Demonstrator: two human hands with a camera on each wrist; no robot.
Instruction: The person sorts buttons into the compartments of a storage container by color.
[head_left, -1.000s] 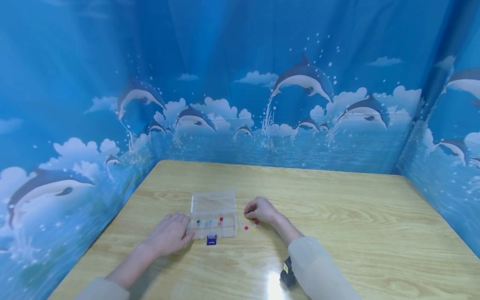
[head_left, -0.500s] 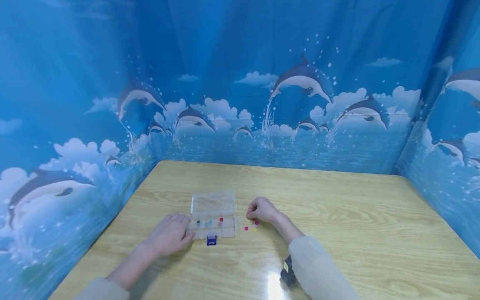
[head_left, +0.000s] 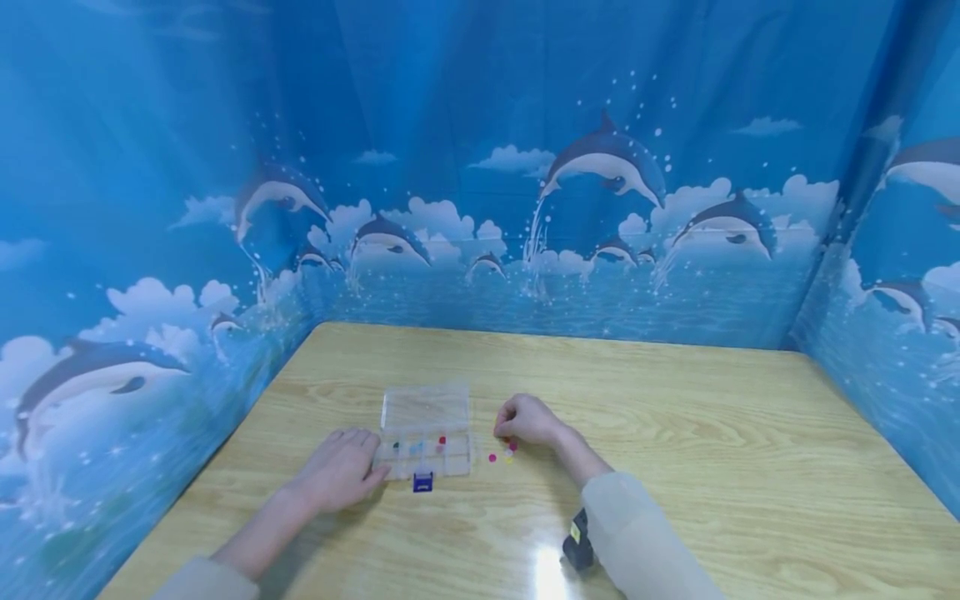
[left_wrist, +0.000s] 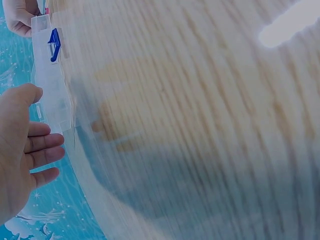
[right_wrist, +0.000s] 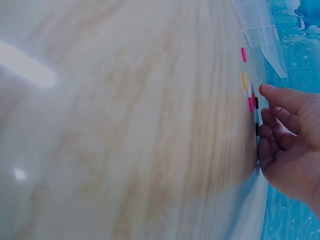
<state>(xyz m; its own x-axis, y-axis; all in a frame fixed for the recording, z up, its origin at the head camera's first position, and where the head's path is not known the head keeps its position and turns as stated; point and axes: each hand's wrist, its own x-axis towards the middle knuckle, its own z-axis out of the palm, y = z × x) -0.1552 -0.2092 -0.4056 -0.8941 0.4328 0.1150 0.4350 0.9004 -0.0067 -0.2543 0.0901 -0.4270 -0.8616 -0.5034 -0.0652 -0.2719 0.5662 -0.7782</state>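
A clear plastic compartment box (head_left: 459, 463) with a blue latch (head_left: 423, 482) lies with its lid raised at the back; several small coloured pieces sit inside. My left hand (head_left: 339, 469) rests at the box's left side, fingers extended and thumb near the front left corner. To the right of the box, my right hand (head_left: 531, 419) is low over the table. Its thumb and finger pinch a small red disc (right_wrist: 261, 89), seen at the thumb tip in the right wrist view. Beside that hand lie loose discs, among them a pink disc (head_left: 492, 457) and a yellow disc (right_wrist: 245, 81).
The wood-grain table (head_left: 675, 433) is bordered by blue dolphin-print curtains (head_left: 480, 167) at the back and sides. A black device (head_left: 577, 542) shows by the right sleeve. Black pieces (right_wrist: 257, 129) lie close to the right hand's fingers.
My right hand has shifted slightly to the right, away from the box, with its fingers still pinched. The left hand and the box have stayed in place.
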